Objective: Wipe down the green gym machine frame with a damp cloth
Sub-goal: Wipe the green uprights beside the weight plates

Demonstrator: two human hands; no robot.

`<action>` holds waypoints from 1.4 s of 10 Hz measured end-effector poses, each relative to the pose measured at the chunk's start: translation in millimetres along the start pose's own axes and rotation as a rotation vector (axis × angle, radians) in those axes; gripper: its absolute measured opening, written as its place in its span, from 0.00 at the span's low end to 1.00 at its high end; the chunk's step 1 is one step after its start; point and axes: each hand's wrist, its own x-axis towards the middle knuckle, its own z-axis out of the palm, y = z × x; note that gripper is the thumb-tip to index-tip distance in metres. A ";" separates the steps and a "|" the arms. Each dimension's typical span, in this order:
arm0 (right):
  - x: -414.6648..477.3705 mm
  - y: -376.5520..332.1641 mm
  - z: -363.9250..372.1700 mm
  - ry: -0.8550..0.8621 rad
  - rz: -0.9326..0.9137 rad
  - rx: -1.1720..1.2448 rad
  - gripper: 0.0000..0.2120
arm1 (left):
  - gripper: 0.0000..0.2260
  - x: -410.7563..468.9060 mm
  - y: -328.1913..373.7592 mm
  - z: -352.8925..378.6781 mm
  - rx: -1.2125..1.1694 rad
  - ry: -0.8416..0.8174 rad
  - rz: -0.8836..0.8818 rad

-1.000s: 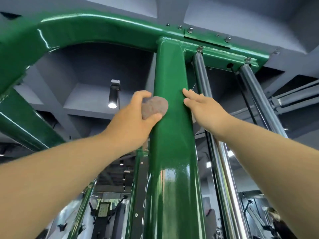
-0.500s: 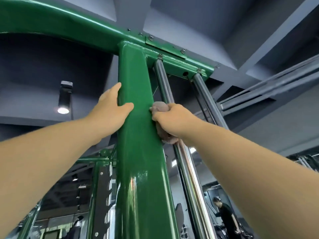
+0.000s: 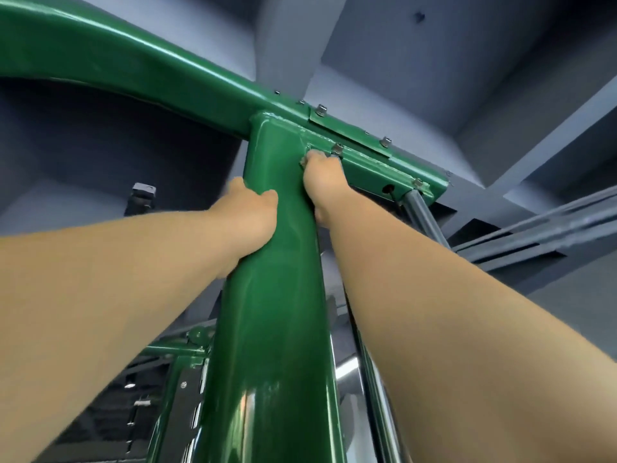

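While the left hand [image 3: 247, 215] grips the green post [image 3: 273, 329], thumb across its front, the right hand [image 3: 322, 178] reaches higher, fingers curled on a cloth [image 3: 304, 161] pressed to the post's right side just under the curved green beam [image 3: 133, 61]. Only a grey scrap of cloth shows at the fingertips, beside a bolt [image 3: 338, 148].

Left grip [image 3: 248, 218], right grip [image 3: 322, 182] overhead, curled.

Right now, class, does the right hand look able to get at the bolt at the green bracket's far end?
Probably yes: the right hand holds its cloth against the near end of the bracket, and nothing blocks the way along it to that bolt.
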 end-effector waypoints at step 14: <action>-165.0 -2.2 -6.9 -0.276 -0.228 -0.891 0.34 | 0.11 51.3 -45.6 1.2 -1.132 -0.158 -0.089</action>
